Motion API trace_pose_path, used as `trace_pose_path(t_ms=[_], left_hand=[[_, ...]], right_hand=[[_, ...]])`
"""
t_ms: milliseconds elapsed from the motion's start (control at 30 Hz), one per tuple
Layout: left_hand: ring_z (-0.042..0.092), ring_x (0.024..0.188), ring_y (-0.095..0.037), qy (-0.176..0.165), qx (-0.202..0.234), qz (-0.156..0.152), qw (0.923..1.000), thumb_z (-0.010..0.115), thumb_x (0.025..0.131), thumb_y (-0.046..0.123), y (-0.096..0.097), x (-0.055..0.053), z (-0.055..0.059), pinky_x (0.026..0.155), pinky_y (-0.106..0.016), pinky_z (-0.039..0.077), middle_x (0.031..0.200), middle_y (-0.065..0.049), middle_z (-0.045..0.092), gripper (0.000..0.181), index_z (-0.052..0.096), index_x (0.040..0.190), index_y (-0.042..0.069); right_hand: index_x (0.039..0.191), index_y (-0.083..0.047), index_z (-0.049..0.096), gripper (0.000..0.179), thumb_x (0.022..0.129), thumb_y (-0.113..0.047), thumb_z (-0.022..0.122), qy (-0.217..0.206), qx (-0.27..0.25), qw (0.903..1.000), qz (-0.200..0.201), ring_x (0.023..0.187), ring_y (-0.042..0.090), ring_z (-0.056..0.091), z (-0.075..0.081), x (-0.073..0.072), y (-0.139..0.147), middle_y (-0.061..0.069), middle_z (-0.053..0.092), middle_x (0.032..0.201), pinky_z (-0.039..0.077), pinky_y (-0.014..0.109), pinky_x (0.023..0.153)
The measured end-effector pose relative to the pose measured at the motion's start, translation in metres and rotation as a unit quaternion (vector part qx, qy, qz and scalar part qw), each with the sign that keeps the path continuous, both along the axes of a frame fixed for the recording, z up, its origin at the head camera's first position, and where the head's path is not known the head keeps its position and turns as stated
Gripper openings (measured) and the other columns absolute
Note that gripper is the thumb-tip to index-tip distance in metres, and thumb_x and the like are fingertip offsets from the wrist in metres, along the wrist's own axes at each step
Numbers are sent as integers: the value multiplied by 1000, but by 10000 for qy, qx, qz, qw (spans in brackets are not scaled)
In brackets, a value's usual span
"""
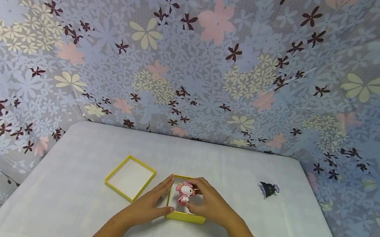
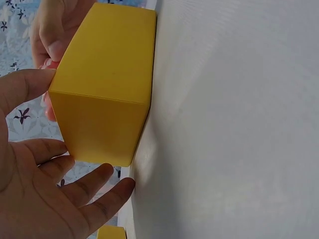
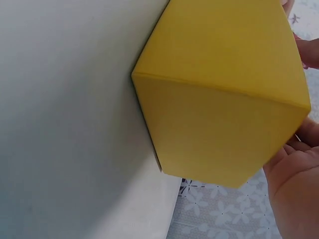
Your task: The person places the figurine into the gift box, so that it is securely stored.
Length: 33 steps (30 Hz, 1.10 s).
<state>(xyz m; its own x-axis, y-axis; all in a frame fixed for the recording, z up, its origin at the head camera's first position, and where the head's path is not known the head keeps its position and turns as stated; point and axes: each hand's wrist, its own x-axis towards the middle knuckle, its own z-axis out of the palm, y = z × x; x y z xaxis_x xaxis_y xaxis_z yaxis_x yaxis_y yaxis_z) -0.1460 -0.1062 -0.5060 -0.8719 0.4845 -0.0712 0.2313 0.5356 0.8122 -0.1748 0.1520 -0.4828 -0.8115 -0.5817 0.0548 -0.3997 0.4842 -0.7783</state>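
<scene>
A small pink-and-white figurine (image 1: 185, 193) with a pink hood is over the open yellow box (image 1: 185, 217) on the table. My right hand (image 1: 214, 205) pinches the figurine from its right side, between thumb and fingers. My left hand (image 1: 147, 207) rests against the box's left side, its fingers stretched out and spread. In the left wrist view, the left thumb touches the rim of the yellow box (image 2: 102, 99) and the other fingers lie along its wall. The right wrist view shows the outside of the box (image 3: 219, 124), which hides much of the right hand.
A shallow yellow-rimmed lid (image 1: 130, 178), white inside, lies left of the box. Far to the right is a small black-and-purple object (image 1: 268, 189), probably another figurine. The white table (image 1: 92, 145) ends at a flowered backdrop (image 1: 195, 75).
</scene>
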Motion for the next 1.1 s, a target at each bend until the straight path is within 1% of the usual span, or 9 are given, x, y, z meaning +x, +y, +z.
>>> trace_pose_path(t_ms=[100, 300, 367, 467, 567, 700, 800, 933, 1100], left_hand=[[15, 158, -23, 25, 16, 3, 10000, 66, 96, 41, 0, 0, 0, 125, -58, 23, 172, 11, 6, 85, 18, 163, 23], [15, 158, -22, 40, 25, 3, 10000, 65, 96, 42, 0, 0, 0, 125, -56, 23, 169, 20, 4, 85, 17, 164, 24], [15, 158, -22, 25, 19, -2, 10000, 65, 96, 42, 0, 0, 0, 125, -57, 23, 169, 21, 3, 84, 17, 164, 25], [15, 158, -23, 5, 13, -14, 10000, 64, 97, 43, 0, 1, 0, 124, -58, 24, 170, 21, 4, 84, 17, 164, 25], [14, 158, -23, -23, 33, -25, 10000, 64, 97, 44, 0, 1, 0, 124, -59, 24, 170, 21, 3, 84, 16, 164, 27], [13, 158, -23, -8, 64, -45, 10000, 63, 97, 45, 0, 0, -1, 124, -59, 22, 170, 20, 3, 84, 15, 164, 27], [13, 158, -23, 11, 58, -51, 10000, 63, 96, 48, -1, -1, -2, 125, -58, 21, 170, 19, 2, 86, 15, 164, 26], [12, 158, -22, 24, 41, -50, 10000, 63, 96, 50, -1, 0, -2, 126, -56, 21, 170, 20, 2, 87, 15, 164, 25], [13, 158, -21, 56, 28, -29, 10000, 63, 96, 46, 0, 1, -2, 125, -56, 22, 169, 21, 2, 86, 14, 164, 26]], right_hand=[[142, -19, 50, 61, 88, -24, 79, -37, 58, 9999, 113, 117, 12, 60, -2, -2, -3, -8, 55, 127, 53, 31, 105], [139, -21, 52, 56, 89, -24, 78, -68, 329, 9993, 140, 116, 12, 61, -2, -3, -7, -10, 54, 124, 53, 34, 104], [138, -22, 53, 55, 89, -26, 78, -14, 449, 9989, 148, 117, 12, 61, -1, -3, -7, -10, 55, 126, 53, 35, 104], [139, -20, 55, 54, 90, -27, 78, 109, 592, 9980, 215, 119, 13, 61, 0, -4, -8, -7, 56, 133, 54, 36, 104], [140, -15, 56, 55, 90, -27, 77, 226, 708, 9969, 268, 120, 17, 63, 2, -4, -10, -1, 56, 140, 55, 38, 102], [142, -10, 55, 59, 90, -27, 78, 273, 951, 9948, 227, 118, 18, 64, 3, -5, -11, 4, 54, 145, 57, 38, 99], [141, -10, 56, 59, 90, -28, 78, 234, 1105, 9934, 198, 113, 15, 64, 2, -7, -13, 3, 57, 141, 57, 36, 96], [134, -12, 61, 54, 87, -29, 81, 237, 1252, 9917, 155, 104, 11, 64, 1, -7, -17, -1, 63, 127, 57, 32, 89], [128, -11, 65, 52, 83, -28, 84, 588, 1668, 9842, 51, 94, 8, 62, 0, -5, -22, -3, 66, 118, 56, 32, 85]])
